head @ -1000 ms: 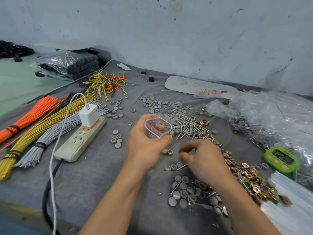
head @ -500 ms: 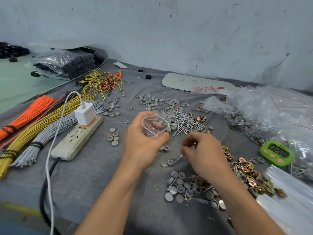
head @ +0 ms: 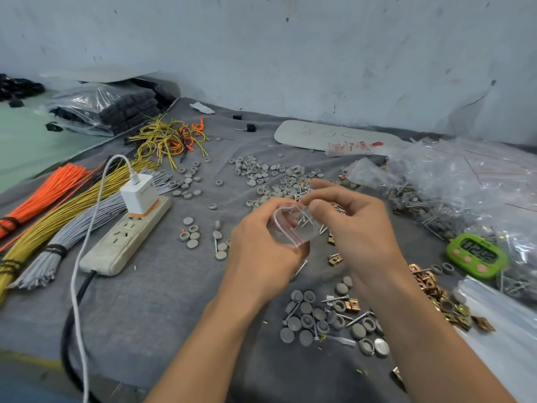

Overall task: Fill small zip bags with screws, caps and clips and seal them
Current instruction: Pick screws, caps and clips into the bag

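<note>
Since the frame before, the right hand [head: 357, 228] has come up off the grey cloth surface [head: 145, 315] to the mouth of the zip bag [head: 286, 232], and the view has swung a little to the right.

At far left lie three tied wire bundles: orange [head: 43, 196], yellow [head: 72, 210] and grey [head: 72, 228]. Behind them sits a clear sack of black parts [head: 107, 109]. Next comes a cream power strip [head: 128, 237] with a white charger [head: 139, 193] plugged in; any marking on the charger is too faint to read. Loose yellow and orange wires [head: 168, 138] lie tangled beyond it.

Grey caps [head: 270, 175] are scattered across the middle. In front of them the left hand [head: 261, 257] curls round the zip bag, held above the surface with its red-lined mouth open. The right hand touches that mouth, thumb and fingers pinching a few screws [head: 305, 221] that point down into the bag. More caps [head: 305, 321] and loose screws lie below the wrists.

Behind the hands is a white card [head: 319, 133] with faint red handwriting and a packet with red print, neither of them legible. Brass clips [head: 430, 283] trail off to the right. A green timer [head: 476, 255] shows what looks like 02:02. A heap of clear bags [head: 465, 181] fills the right edge.
</note>
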Motion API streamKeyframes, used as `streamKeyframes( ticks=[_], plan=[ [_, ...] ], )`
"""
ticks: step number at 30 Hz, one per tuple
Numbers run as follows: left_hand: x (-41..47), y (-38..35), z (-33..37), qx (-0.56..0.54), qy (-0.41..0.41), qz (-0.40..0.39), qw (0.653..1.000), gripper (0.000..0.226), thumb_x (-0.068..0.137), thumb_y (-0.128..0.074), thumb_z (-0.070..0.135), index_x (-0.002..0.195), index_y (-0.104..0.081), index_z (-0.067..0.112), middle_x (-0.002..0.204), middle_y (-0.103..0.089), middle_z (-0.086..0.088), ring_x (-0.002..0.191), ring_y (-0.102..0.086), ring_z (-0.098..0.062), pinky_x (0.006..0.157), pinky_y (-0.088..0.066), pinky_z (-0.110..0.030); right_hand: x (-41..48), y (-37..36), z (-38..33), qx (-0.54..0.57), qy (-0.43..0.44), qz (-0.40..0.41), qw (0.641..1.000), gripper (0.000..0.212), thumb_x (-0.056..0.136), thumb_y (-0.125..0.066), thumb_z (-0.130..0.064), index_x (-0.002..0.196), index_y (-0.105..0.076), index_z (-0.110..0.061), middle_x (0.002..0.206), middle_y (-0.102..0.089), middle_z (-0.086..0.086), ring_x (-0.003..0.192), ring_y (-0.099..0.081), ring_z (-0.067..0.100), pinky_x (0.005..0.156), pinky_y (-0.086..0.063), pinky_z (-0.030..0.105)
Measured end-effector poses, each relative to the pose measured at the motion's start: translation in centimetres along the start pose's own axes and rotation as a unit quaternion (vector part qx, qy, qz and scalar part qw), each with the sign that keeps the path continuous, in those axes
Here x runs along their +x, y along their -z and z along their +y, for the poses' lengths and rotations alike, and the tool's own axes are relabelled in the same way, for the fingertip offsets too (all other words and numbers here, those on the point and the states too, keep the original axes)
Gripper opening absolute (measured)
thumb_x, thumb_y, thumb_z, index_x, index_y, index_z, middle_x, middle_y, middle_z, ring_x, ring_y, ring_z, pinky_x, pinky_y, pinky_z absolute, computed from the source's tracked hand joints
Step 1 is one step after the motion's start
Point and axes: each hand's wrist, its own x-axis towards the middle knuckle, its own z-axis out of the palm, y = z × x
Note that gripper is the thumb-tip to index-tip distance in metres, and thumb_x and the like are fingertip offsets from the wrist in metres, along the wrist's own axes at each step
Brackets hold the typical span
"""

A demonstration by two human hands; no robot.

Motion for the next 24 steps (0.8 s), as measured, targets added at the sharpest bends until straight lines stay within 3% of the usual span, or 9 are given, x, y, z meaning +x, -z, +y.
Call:
streamKeyframes(
  ticks=[3, 5, 7, 9, 12, 15, 17, 20, 24],
  plan=[
    [0.4, 0.4, -0.5, -0.033, 0.014, 0.022, 0.999, 0.039, 0.064, -0.078, 0.017, 0.098, -0.071, 0.036, 0.085, -0.071, 0.022, 0.078, -0.068, 0.003, 0.072, -0.056, -0.022, 0.2, 0.9, 1.0, -0.050, -0.052, 0.067, 0.995, 0.033, 0.090, -0.071, -0.007, 0.073, -0.080, -0.035, 0.083, -0.078, -0.011, 0.079, -0.069, 0.010, 0.074, -0.055, 0.025],
    [0.6, 0.9, -0.9, -0.056, 0.023, 0.035, 0.998, 0.038, 0.069, -0.083, 0.010, 0.099, -0.072, 0.032, 0.084, -0.072, 0.018, 0.077, -0.069, 0.000, 0.070, -0.054, -0.022, -0.1, 1.1, 1.9, -0.185, -0.088, -0.002, 0.979, 0.030, 0.089, -0.074, -0.012, 0.074, -0.079, -0.037, 0.074, -0.075, -0.016, 0.070, -0.070, 0.013, 0.069, -0.057, 0.028],
    [0.8, 1.3, -1.1, -0.068, 0.031, 0.044, 0.996, 0.039, 0.073, -0.085, 0.005, 0.097, -0.072, 0.033, 0.083, -0.072, 0.020, 0.076, -0.069, 0.000, 0.069, -0.053, -0.020, -0.8, 0.7, 2.6, -0.303, -0.104, -0.105, 0.941, 0.017, 0.086, -0.078, -0.022, 0.076, -0.077, -0.036, 0.070, -0.070, -0.027, 0.069, -0.067, -0.005, 0.061, -0.050, 0.014],
    [0.8, 1.5, -1.1, -0.077, 0.031, 0.049, 0.995, 0.039, 0.075, -0.084, 0.003, 0.094, -0.071, 0.034, 0.082, -0.072, 0.021, 0.074, -0.068, 0.001, 0.069, -0.053, -0.018, -1.8, -0.2, 2.9, -0.375, -0.095, -0.152, 0.910, 0.012, 0.083, -0.080, -0.030, 0.074, -0.074, -0.035, 0.067, -0.069, -0.023, 0.068, -0.065, -0.006, 0.054, -0.042, 0.006],
    [0.8, 1.7, -1.1, -0.087, 0.028, 0.053, 0.994, 0.040, 0.074, -0.083, 0.000, 0.093, -0.071, 0.033, 0.081, -0.073, 0.020, 0.074, -0.068, 0.000, 0.070, -0.054, -0.017, -2.5, -1.5, 3.1, -0.451, -0.050, -0.154, 0.878, 0.002, 0.084, -0.076, -0.034, 0.086, -0.076, -0.033, 0.082, -0.072, -0.011, 0.088, -0.068, 0.011, 0.082, -0.056, 0.027],
    [0.6, 1.8, -1.1, -0.084, 0.024, 0.047, 0.995, 0.040, 0.074, -0.083, 0.000, 0.095, -0.072, 0.033, 0.082, -0.073, 0.020, 0.074, -0.068, 0.002, 0.068, -0.051, -0.013, -2.8, -1.9, 3.2, -0.487, -0.019, -0.158, 0.859, 0.007, 0.090, -0.070, -0.033, 0.095, -0.076, -0.032, 0.092, -0.073, -0.006, 0.098, -0.066, 0.020, 0.094, -0.053, 0.037],
    [0.6, 1.9, -1.1, -0.079, 0.021, 0.048, 0.995, 0.040, 0.073, -0.083, 0.001, 0.096, -0.072, 0.032, 0.083, -0.073, 0.021, 0.074, -0.068, 0.004, 0.067, -0.049, -0.010, -2.7, -1.6, 3.3, -0.465, -0.020, -0.133, 0.875, 0.007, 0.093, -0.069, -0.031, 0.094, -0.076, -0.032, 0.088, -0.072, -0.010, 0.092, -0.067, 0.014, 0.087, -0.056, 0.032],
    [0.5, 1.7, -1.0, -0.061, 0.016, 0.052, 0.997, 0.037, 0.069, -0.081, 0.012, 0.099, -0.072, 0.032, 0.084, -0.073, 0.020, 0.077, -0.069, 0.001, 0.072, -0.053, -0.016, -1.9, -0.4, 2.6, -0.355, -0.007, -0.025, 0.935, 0.009, 0.091, -0.074, -0.028, 0.087, -0.077, -0.035, 0.074, -0.064, -0.027, 0.074, -0.062, -0.009, 0.063, -0.043, 0.003],
    [-0.2, 0.6, -0.2, -0.021, 0.018, 0.032, 0.999, 0.043, 0.066, -0.080, 0.017, 0.098, -0.066, 0.043, 0.085, -0.069, 0.028, 0.074, -0.066, 0.006, 0.068, -0.049, -0.014, -0.5, 1.5, -0.4, -0.134, 0.053, 0.038, 0.989, 0.015, 0.083, -0.080, -0.025, 0.086, -0.080, -0.040, 0.098, -0.071, -0.026, 0.087, -0.063, -0.003, 0.088, -0.056, 0.036]
  ],
)
